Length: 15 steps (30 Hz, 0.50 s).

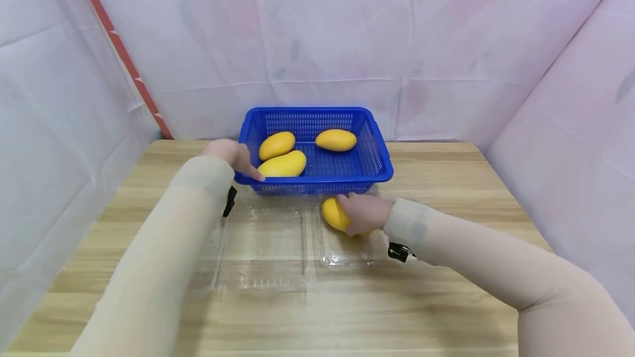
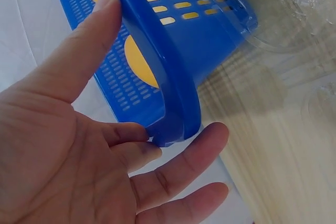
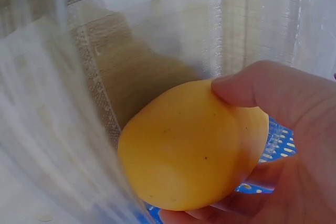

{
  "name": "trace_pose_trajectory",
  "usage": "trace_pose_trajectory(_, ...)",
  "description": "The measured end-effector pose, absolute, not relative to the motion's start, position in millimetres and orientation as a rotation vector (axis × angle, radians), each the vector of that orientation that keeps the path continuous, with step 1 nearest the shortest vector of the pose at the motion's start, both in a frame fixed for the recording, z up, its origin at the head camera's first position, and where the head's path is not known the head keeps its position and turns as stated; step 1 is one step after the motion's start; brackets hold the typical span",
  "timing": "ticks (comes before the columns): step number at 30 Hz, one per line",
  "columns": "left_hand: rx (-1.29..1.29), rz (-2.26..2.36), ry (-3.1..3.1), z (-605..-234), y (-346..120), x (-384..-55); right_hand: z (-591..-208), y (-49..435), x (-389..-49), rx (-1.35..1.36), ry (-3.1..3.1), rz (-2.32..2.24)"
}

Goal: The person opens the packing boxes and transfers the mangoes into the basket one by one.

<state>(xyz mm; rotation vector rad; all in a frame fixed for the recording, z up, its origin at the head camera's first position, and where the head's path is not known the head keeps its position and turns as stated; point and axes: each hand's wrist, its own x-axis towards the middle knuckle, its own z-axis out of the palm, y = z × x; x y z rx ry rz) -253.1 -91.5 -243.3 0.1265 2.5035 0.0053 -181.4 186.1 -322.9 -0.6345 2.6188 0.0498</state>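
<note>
In the head view, my right hand (image 1: 366,214) grips a yellow mango (image 1: 333,214) over the right compartment of a clear plastic clamshell box (image 1: 342,261). The right wrist view shows the thumb across the top of this mango (image 3: 184,150) and fingers beneath it, with clear plastic walls around. My left hand (image 1: 232,156) holds the front left corner of a blue plastic basket (image 1: 322,179). Seen from the left wrist, the thumb rests on the basket rim (image 2: 157,51), and fingers touch the corner from below. Inside the basket lie a front mango (image 1: 285,164), a left mango (image 1: 276,145) and a right mango (image 1: 336,140).
Another clear plastic tray section (image 1: 263,247) lies left of the right hand, in front of the basket. Everything stands on a wood-grain table (image 1: 347,318). White patterned sheeting (image 1: 327,43) hangs behind the basket and along both sides.
</note>
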Motion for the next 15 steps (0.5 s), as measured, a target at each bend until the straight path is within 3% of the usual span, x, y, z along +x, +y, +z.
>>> trace_pose_trajectory(15,0.099,0.009,2.507,-238.5,-89.7,-256.0,-304.2,197.9,-177.0,-0.740,2.678,-0.045)
